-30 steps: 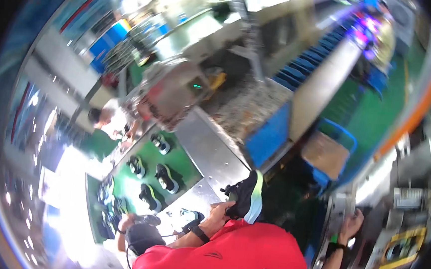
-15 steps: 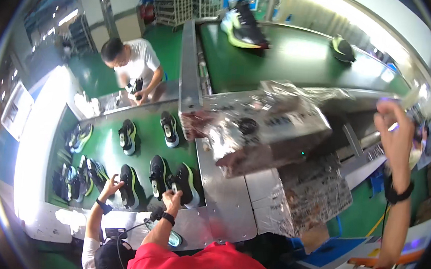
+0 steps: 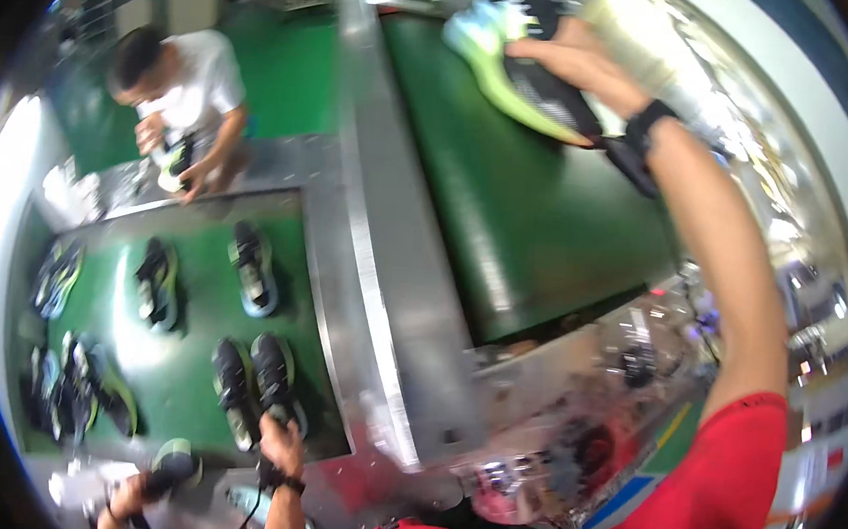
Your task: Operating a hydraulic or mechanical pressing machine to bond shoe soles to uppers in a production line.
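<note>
One sneaker [image 3: 526, 75] under right fingers [image 3: 537, 48]

The shoe [image 3: 526, 75] under the right hand [image 3: 566, 58] looked like matt black knit cloth over a smooth, slightly glossy lime sole. The upper conveyor belt [image 3: 545, 224] was dull green rubbery sheet, smooth and matt. The frame rail [image 3: 375, 261] beside it was brushed bare metal with a soft sheen. The lower belt [image 3: 191, 366] had the same matt green surface. The shoe [image 3: 274, 377] touched by the left hand [image 3: 279, 441] seemed dark woven fabric, though blur hid its texture. The sleeve [image 3: 723, 482] was matt red cloth, the wristband [image 3: 650, 123] matt black.
</note>
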A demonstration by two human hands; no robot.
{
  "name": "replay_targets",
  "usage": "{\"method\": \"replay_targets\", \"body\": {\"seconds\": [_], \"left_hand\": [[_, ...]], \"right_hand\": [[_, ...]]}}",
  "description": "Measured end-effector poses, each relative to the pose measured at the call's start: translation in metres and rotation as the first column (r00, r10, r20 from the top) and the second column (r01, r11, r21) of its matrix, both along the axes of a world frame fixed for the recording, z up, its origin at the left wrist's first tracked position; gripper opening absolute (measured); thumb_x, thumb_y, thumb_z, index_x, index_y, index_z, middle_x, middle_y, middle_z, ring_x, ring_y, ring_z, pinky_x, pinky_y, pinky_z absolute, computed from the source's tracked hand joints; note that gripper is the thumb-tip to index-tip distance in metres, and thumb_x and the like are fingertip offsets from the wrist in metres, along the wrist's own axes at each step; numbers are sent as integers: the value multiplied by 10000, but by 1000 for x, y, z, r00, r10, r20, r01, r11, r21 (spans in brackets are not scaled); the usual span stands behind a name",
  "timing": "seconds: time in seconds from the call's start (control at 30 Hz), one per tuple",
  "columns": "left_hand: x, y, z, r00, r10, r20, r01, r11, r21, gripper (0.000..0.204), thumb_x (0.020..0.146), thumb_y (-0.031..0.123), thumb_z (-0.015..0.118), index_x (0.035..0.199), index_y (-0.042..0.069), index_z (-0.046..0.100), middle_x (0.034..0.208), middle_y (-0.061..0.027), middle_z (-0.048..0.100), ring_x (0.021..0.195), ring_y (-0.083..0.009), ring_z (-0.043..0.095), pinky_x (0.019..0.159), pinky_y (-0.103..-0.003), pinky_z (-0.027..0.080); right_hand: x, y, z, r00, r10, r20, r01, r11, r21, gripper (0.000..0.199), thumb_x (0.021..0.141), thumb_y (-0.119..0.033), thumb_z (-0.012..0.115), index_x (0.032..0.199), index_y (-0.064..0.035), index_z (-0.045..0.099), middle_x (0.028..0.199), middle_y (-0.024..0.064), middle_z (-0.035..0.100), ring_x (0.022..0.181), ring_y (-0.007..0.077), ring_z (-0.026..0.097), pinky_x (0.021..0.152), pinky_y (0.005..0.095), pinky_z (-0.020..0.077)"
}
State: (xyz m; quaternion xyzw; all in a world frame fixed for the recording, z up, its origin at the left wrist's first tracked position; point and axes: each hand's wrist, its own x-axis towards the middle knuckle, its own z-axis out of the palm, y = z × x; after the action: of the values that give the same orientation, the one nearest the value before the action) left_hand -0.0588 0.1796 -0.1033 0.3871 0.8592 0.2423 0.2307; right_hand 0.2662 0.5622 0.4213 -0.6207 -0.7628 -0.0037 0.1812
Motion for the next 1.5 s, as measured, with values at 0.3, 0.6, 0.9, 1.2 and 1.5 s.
{"method": "replay_targets", "body": {"seconds": [0.3, 0.6, 0.9, 1.2, 1.5], "left_hand": [[0, -11, -39, 928, -298, -223, 359, 878, 317, 638, 772, 200, 705, 1290, -83, 464, 1220, -293, 555, 1108, -455, 544, 949, -438, 442], [209, -60, 260, -600, -58, 798, 583, 652, 485, 773, 853, 555, 599, 1356, -15, 459, 1388, -295, 439, 1227, -471, 486, 1040, -578, 378], [359, -200, 343, -635, 313, 706, 697, -161, 698, 968, 834, 675, 539, 1431, -49, 300, 1383, -250, 448, 1231, -376, 514, 1061, -494, 410], [421, -463, 315, -604, 292, 742, 653, -352, 670, 562, 921, 170, 500, 1425, -29, 352, 1318, -189, 540, 1184, -307, 567, 1022, -412, 456], [429, -691, 278, -727, 330, 602, 182, -753, 633, 712, 935, 346, 608, 1465, -33, 320, 1410, -141, 474, 1261, -202, 478, 1048, -315, 376]], "right_hand": [[37, -101, 42, 999, 49, 2, -46, 936, 349, 830, 573, -324, 752, 1240, 100, 499, 997, 306, 650, 939, 415, 650, 885, 421, 500], [112, -440, 85, 976, 216, -17, -193, 902, 386, 574, 652, -38, 694, 1203, -32, 530, 1128, 145, 603, 1012, 285, 620, 923, 438, 475], [95, -776, 12, 939, -342, 29, 342, 939, -17, 504, 669, -29, 712, 1140, -151, 581, 1171, 24, 571, 1234, 231, 490, 1082, 567, 235], [4, -1056, -172, 30, 18, -999, 983, 178, 33, 911, 786, -538, 700, 1454, -40, 333, 1360, 132, 495, 1222, 217, 516, 984, 366, 445], [-56, -1207, -250, -107, 132, -985, 652, -739, -170, 532, 653, -55, 745, 1162, -20, 594, 1005, 58, 630, 877, 137, 591, 798, 270, 487]]}}
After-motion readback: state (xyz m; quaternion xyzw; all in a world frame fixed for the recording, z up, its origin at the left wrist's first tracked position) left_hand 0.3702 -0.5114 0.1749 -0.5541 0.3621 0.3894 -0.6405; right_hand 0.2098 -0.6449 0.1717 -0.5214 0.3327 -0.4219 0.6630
